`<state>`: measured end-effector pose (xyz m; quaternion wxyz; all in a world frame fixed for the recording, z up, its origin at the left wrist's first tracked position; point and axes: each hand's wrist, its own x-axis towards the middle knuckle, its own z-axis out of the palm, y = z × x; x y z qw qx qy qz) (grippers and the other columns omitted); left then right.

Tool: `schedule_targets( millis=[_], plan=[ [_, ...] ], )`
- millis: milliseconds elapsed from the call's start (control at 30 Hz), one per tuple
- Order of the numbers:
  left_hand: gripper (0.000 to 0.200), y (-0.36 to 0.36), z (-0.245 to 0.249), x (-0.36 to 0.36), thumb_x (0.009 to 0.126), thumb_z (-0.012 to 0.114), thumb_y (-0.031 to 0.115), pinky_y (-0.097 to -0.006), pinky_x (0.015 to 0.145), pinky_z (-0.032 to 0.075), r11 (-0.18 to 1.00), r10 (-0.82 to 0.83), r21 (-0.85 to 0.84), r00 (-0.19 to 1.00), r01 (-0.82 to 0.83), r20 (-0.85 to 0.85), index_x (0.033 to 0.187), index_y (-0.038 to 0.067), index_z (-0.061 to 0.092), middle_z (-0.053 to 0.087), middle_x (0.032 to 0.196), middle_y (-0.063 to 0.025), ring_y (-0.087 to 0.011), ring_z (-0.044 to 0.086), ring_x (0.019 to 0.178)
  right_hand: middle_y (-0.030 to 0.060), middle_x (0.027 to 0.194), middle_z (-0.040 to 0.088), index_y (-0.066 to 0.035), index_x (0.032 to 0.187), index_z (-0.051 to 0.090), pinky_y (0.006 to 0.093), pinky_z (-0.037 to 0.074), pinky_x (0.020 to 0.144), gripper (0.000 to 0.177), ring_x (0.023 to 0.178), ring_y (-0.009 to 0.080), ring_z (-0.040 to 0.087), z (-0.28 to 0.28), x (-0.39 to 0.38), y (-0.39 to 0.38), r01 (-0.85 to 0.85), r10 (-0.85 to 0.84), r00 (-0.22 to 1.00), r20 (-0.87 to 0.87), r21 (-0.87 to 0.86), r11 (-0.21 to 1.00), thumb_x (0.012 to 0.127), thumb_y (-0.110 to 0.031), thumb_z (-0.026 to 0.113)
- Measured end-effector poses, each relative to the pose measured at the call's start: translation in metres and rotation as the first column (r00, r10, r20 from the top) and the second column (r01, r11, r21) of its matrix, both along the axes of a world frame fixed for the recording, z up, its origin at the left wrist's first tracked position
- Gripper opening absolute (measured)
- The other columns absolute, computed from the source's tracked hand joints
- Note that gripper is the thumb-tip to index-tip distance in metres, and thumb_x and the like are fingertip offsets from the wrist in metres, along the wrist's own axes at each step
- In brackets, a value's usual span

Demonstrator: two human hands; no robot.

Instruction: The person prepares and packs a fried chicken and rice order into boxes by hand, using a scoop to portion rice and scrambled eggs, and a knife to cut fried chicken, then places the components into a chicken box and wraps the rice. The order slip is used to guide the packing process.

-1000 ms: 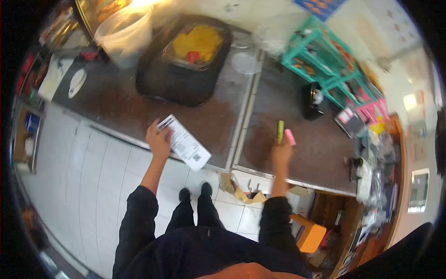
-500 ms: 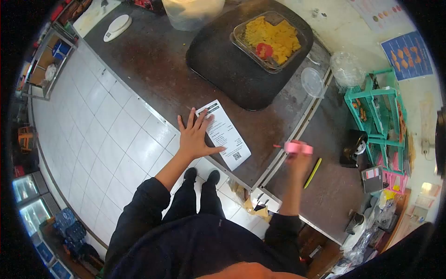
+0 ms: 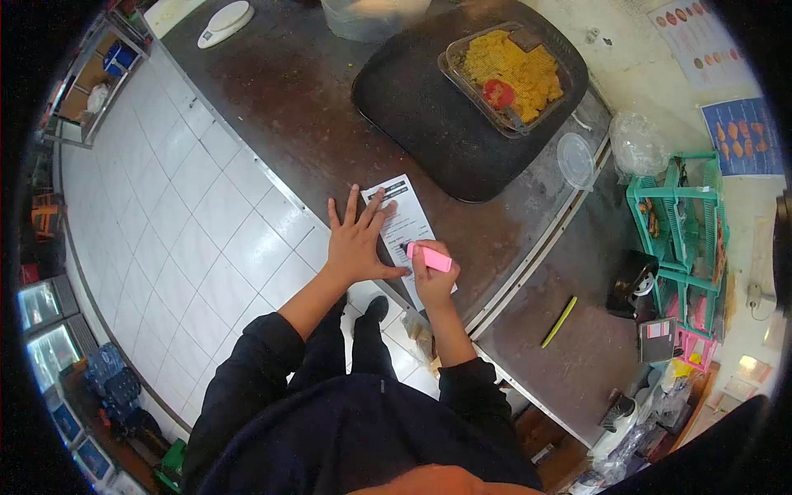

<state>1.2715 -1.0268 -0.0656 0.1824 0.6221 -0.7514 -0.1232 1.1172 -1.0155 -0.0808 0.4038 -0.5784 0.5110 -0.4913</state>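
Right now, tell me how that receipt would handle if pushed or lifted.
The receipt looks like thin paper, so probably floppy and light. It lies flat on the counter with the left hand spread on it; unpinned, it would likely slide or crumple under the highlighter in the right hand.

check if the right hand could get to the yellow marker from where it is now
Probably yes. The yellow marker lies alone on the bare counter to the side of the right hand, with nothing between them. The hand is full, though: it grips a pink highlighter over the receipt.
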Motion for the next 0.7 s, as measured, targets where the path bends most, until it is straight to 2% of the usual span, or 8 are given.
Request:
schedule_targets(
  millis=[100,200,333,367,400,467,567,700],
  plan=[
    [0.1,-0.0003,-0.0021,0.0002,0.041,0.059,0.07,-0.0645,0.09,0.003,1.0,0.001,-0.014,1.0,-0.001,0.002,0.121,0.013,0.041,0.027,0.134,-0.0077,-0.0376,0.013,0.125,0.0057,0.075,0.057,0.001,0.083,0.056,0.0206,0.043,0.059,0.008,0.066,0.0092,0.053,0.0012,0.0007,0.0033,-0.05,0.049,0.998,-0.047,-0.027,0.998,0.076,-0.002,0.058],
    [0.1,0.0008,-0.0019,0.0003,0.041,0.059,0.07,-0.0643,0.09,0.003,1.0,0.003,-0.012,1.0,-0.003,-0.002,0.121,0.013,0.041,0.027,0.134,-0.0075,-0.0375,0.013,0.125,0.0053,0.076,0.057,0.001,0.087,0.055,0.0195,0.042,0.057,0.013,0.065,0.0085,0.052,0.0022,0.0032,-0.0028,0.11,-0.109,0.977,0.183,0.007,0.994,0.075,-0.002,0.059],
    [0.101,0.0005,-0.0004,0.0005,0.041,0.06,0.07,-0.0641,0.09,0.003,1.0,0.0,0.003,1.0,0.0,-0.004,0.122,0.013,0.04,0.026,0.134,-0.0069,-0.0375,0.012,0.125,0.0056,0.079,0.056,0.001,0.092,0.052,0.0181,0.04,0.05,0.022,0.06,0.0065,0.05,0.0039,-0.001,-0.0043,0.034,-0.116,0.931,0.347,0.234,0.972,0.072,-0.001,0.063],
    [0.101,0.0008,-0.0004,0.0005,0.041,0.06,0.069,-0.0641,0.091,0.003,1.0,-0.001,0.002,1.0,0.001,-0.004,0.122,0.012,0.04,0.026,0.134,-0.0068,-0.0374,0.012,0.125,0.0073,0.083,0.057,0.001,0.087,0.054,0.0186,0.045,0.052,0.019,0.062,0.0083,0.054,-0.0002,-0.0012,-0.0033,0.028,-0.099,0.935,0.339,0.207,0.978,0.071,0.001,0.064],
    [0.101,0.0008,-0.0006,0.0005,0.041,0.06,0.069,-0.064,0.091,0.003,1.0,-0.002,0.0,1.0,0.002,-0.004,0.122,0.012,0.04,0.026,0.134,-0.0067,-0.0373,0.012,0.125,0.0077,0.077,0.058,0.002,0.082,0.055,0.0193,0.045,0.052,0.015,0.062,0.0084,0.055,0.0057,-0.0013,-0.0031,0.036,-0.036,0.999,-0.002,-0.049,0.998,0.07,0.001,0.064],
    [0.101,0.001,-0.0013,0.0007,0.041,0.061,0.069,-0.064,0.091,0.003,1.0,-0.002,-0.007,1.0,0.002,-0.003,0.122,0.012,0.039,0.026,0.134,-0.0066,-0.037,0.012,0.125,0.0077,0.07,0.059,0.001,0.078,0.056,0.0202,0.045,0.052,0.011,0.061,0.0084,0.056,0.005,-0.0001,0.0007,0.085,-0.085,0.994,-0.069,0.001,0.996,0.07,-0.001,0.064],
    [0.1,0.0011,-0.0012,0.0008,0.041,0.061,0.068,-0.064,0.091,0.003,1.0,0.0,-0.014,1.0,0.0,0.0,0.122,0.012,0.04,0.027,0.134,-0.0065,-0.0367,0.013,0.125,0.007,0.067,0.059,-0.001,0.078,0.057,0.0213,0.045,0.052,0.009,0.058,0.0093,0.056,0.0083,0.004,-0.0036,0.024,-0.032,0.993,-0.115,-0.07,0.997,0.072,-0.005,0.063],
    [0.099,0.0013,-0.0021,0.0014,0.041,0.061,0.066,-0.064,0.091,0.004,1.0,0.002,-0.012,1.0,-0.002,0.004,0.121,0.012,0.04,0.027,0.134,-0.0065,-0.0367,0.013,0.125,0.0056,0.068,0.059,-0.001,0.079,0.058,0.0217,0.044,0.051,0.007,0.057,0.0093,0.055,0.0021,0.0055,-0.0001,-0.021,0.013,0.994,-0.104,-0.074,0.997,0.075,-0.007,0.059]
  ],
)
